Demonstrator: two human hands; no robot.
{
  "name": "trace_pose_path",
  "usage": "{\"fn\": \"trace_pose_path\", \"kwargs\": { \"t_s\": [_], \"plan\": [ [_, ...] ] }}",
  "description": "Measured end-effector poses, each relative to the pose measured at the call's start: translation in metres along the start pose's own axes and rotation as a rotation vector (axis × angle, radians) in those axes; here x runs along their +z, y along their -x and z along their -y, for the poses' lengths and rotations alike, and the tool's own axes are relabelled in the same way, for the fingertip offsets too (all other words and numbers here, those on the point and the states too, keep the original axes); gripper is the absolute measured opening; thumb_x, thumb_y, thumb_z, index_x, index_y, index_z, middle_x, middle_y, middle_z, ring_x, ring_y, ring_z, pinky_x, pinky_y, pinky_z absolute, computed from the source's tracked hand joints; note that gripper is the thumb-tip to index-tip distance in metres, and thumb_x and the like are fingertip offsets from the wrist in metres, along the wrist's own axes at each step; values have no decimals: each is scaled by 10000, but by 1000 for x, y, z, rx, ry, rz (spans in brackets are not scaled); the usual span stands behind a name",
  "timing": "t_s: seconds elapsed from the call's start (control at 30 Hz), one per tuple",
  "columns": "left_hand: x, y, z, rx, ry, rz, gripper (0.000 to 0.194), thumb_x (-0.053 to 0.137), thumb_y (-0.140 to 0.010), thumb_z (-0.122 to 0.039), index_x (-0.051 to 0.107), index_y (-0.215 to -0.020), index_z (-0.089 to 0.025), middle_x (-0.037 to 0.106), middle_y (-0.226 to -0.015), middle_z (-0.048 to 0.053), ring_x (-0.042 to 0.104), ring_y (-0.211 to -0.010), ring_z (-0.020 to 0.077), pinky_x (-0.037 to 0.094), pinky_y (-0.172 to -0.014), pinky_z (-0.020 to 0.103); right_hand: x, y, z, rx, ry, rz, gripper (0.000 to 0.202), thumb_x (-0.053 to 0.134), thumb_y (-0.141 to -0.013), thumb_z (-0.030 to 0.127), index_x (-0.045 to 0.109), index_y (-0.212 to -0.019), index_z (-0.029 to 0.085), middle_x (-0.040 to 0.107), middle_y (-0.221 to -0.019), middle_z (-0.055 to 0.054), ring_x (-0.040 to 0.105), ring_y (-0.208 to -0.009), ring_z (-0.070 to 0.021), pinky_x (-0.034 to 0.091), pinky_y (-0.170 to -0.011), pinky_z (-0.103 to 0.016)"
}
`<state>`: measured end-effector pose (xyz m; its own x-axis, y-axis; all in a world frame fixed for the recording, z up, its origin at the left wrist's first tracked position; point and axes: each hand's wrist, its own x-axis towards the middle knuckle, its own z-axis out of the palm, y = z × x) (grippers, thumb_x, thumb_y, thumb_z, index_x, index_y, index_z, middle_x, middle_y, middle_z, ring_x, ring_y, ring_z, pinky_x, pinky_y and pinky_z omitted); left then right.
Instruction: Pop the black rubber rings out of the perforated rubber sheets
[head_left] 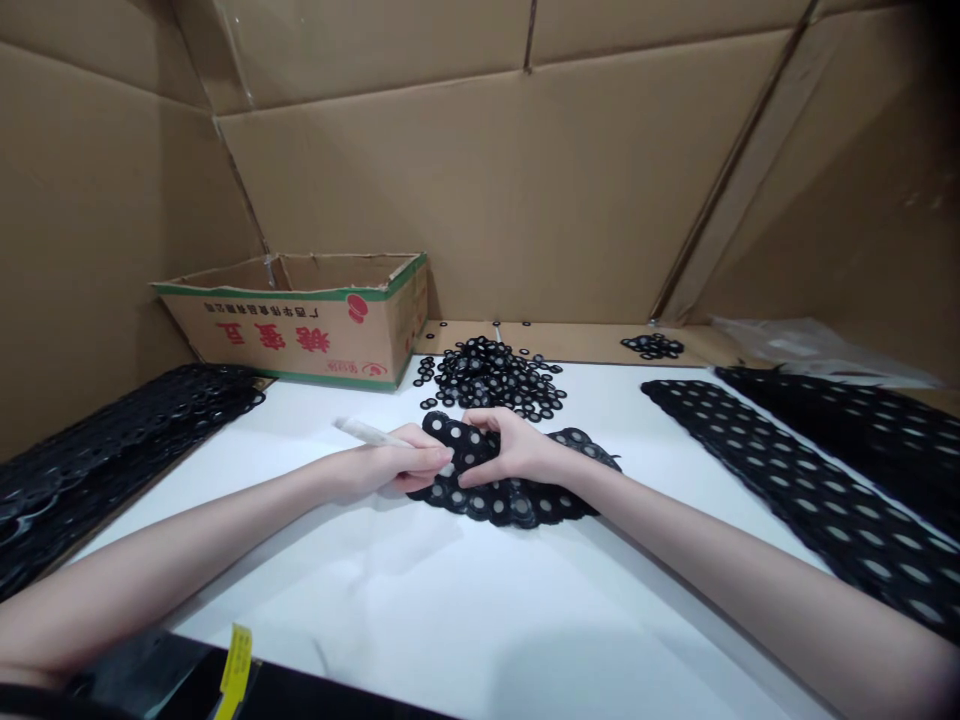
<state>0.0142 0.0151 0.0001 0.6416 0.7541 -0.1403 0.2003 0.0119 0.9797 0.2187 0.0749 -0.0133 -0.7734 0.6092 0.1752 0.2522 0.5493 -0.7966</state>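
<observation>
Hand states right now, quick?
Left hand: closed, holding a white pen-like tool.
Right hand: partly open, thumb and fingertips apart, on the dotted black fabric.

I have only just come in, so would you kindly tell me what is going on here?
Someone is handling black fabric dotted with pale circles on a white tabletop. The left hand holds a whitish pen-like tool right at the fabric's left side, while the right hand is on the fabric, thumb and fingers apart. Just beyond lies a pile of small black rings, with an open cardboard box to its left.
</observation>
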Motion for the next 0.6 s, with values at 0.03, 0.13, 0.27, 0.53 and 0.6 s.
{"fn": "trace_pose_path", "kwargs": {
  "t_s": [0.03, 0.13, 0.27, 0.53, 0.6],
  "plan": [
    [-1, -1, -1, -11, 30, 15, 541, 559, -828, -524, 282, -512, -183, 263, -432, -69, 208, -408, 51, 106, -430, 247, 0, 0, 0, -2, -5, 4, 354, 804, -581, 339, 515, -717, 185, 498, -727, 52, 492, -746, -143, 378, -699, -260],
    [-3, -3, -3, -38, 83, 59, 557, 584, -808, -520, 246, -510, -193, 221, -412, -78, 185, -382, 47, 74, -421, 249, 1, -1, -1, 1, -15, 10, 372, 801, -575, 342, 497, -725, 191, 478, -715, 58, 475, -725, -134, 367, -676, -251],
    [-4, -2, -5, -63, 93, 85, 536, 565, -833, -478, 248, -514, -187, 231, -411, -72, 168, -386, 45, 63, -426, 254, 1, -1, -2, -2, -16, -8, 391, 801, -562, 340, 468, -709, 196, 436, -691, 68, 439, -691, -121, 343, -649, -241],
    [-1, -3, -14, -96, -9, 193, 505, 528, -866, -423, 257, -517, -179, 249, -460, -60, 184, -431, 61, 102, -451, 271, 2, -2, 0, -47, -66, 1, 367, 791, -567, 299, 469, -709, 194, 446, -697, 64, 449, -703, -126, 350, -664, -241],
    [1, -1, -15, -87, -70, 218, 493, 518, -873, -410, 279, -513, -172, 271, -478, -53, 198, -449, 65, 118, -457, 270, 2, -1, 0, -61, -45, -4, 356, 789, -576, 303, 478, -709, 193, 454, -707, 62, 460, -714, -131, 359, -677, -245]
  ]
}}
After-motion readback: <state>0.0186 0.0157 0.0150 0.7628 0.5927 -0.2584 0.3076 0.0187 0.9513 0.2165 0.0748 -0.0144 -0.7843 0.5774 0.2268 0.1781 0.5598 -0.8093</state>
